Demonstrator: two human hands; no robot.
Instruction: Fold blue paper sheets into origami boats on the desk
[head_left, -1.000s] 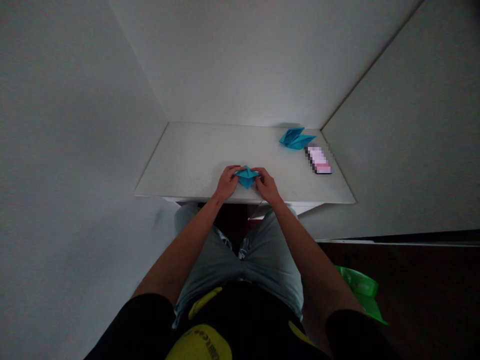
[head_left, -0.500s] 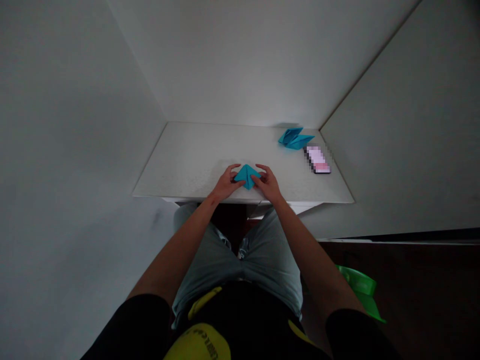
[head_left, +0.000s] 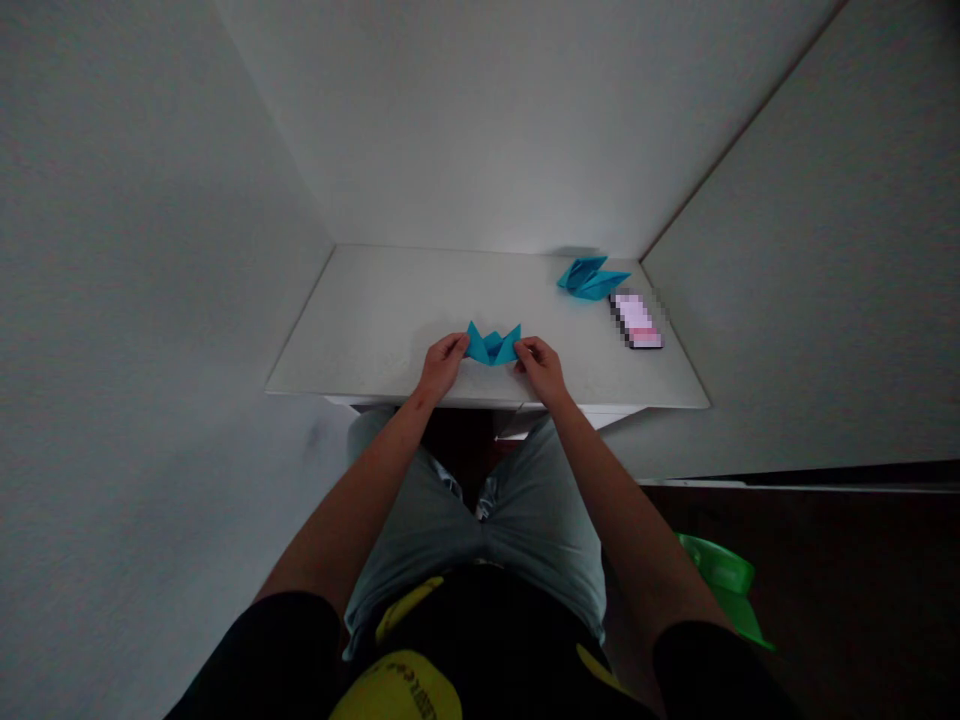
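Note:
Between my hands is a blue origami paper [head_left: 493,347], spread sideways with a pointed tip rising at each end and a small peak in the middle. My left hand [head_left: 444,362] pinches its left end, fingers closed. On the opposite side, my right hand [head_left: 540,366] pinches the right end between thumb and fingers. Both hands are over the front part of the white table [head_left: 375,310]. Farther back on the right lies a second folded blue paper piece [head_left: 592,279] with pointed flaps, apart from my hands.
A phone [head_left: 637,320] with a lit, blurred screen lies near the table's right edge. White walls [head_left: 480,130] enclose the table at the back and sides. A green plastic object [head_left: 716,570] is low on the right, beyond my right forearm.
The blue paper has gone from a flat diamond shape to an opened form with two raised side points. My hands have moved slightly apart to its ends, their fingers now pinched.

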